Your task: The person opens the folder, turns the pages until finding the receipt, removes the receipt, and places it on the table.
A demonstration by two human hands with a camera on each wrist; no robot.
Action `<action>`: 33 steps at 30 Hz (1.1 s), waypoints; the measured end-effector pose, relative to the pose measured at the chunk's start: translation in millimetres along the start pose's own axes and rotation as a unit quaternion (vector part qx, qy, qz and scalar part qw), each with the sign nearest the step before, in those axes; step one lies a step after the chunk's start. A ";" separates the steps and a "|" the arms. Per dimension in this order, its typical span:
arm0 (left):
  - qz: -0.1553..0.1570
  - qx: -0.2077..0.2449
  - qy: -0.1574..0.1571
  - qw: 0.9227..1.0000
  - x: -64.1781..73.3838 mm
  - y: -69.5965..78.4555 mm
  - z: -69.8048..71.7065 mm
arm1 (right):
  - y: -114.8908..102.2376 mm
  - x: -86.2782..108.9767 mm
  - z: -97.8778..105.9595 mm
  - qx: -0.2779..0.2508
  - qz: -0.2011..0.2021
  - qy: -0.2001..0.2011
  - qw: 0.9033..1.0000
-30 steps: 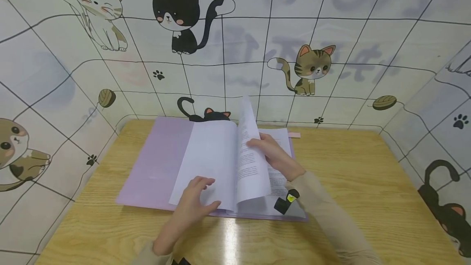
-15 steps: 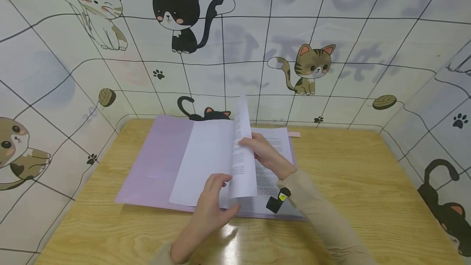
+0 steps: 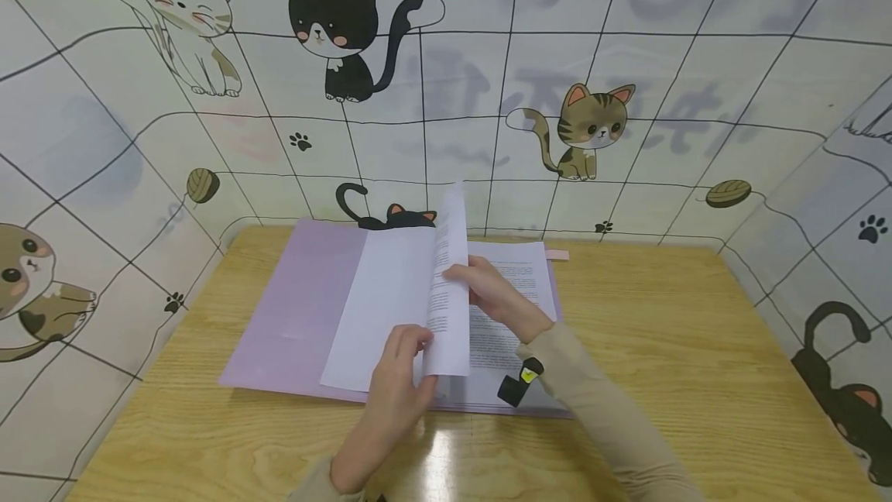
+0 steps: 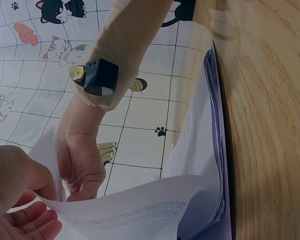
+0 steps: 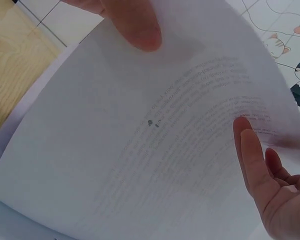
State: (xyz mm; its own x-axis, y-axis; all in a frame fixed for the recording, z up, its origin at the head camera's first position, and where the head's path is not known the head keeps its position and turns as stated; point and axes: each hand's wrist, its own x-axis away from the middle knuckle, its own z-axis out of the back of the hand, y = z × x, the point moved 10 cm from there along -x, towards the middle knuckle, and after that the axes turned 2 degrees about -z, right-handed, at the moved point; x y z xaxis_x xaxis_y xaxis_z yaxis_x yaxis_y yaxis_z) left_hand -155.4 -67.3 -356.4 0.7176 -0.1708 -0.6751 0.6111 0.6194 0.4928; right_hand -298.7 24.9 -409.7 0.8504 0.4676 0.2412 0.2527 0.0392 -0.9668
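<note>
In the head view, a lilac document folder lies spread on the table with printed sheets inside. One printed page stands raised and curved near its middle. Thumb and fingers of my right hand pinch its right edge. My left hand holds the lower part, fingers on the left side and thumb at the bottom edge. From the left wrist, the page runs between the thumb and fingers of the left hand. The right wrist view shows the left thumb against the page and right fingers touching it.
A blank white page lies on the left half, and a text sheet on the right. Pink tab sticks out at the right edge. Wooden table surrounds the folder, with a cat-patterned wall covering behind.
My right hand has carried the raised page leftward. The left hand has moved right and up, from above the blank page to the raised page's lower edge, and now holds it.
</note>
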 end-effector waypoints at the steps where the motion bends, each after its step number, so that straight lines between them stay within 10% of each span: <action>1: 0.000 -0.002 0.006 1.000 0.1 -1.3 0.8 | 0.1 0.0 -0.5 0.000 0.001 -0.003 1.000; 17: 0.045 -0.017 0.062 0.997 12.1 -45.1 26.7 | -0.7 3.8 5.4 -0.006 0.024 -0.024 0.999; 33: 0.173 -0.016 0.030 0.984 35.0 -105.8 40.4 | 19.1 6.1 43.1 0.001 0.002 0.009 1.000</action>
State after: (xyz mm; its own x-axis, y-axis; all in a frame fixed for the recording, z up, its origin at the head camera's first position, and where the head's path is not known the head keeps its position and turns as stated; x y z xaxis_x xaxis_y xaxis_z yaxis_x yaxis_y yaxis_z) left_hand -181.5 -169.8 -410.0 0.8595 0.1000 -0.5012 0.3214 0.6568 0.6822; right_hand -308.6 66.6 -430.3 0.8599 0.4512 0.2389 0.2480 0.0397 -0.9679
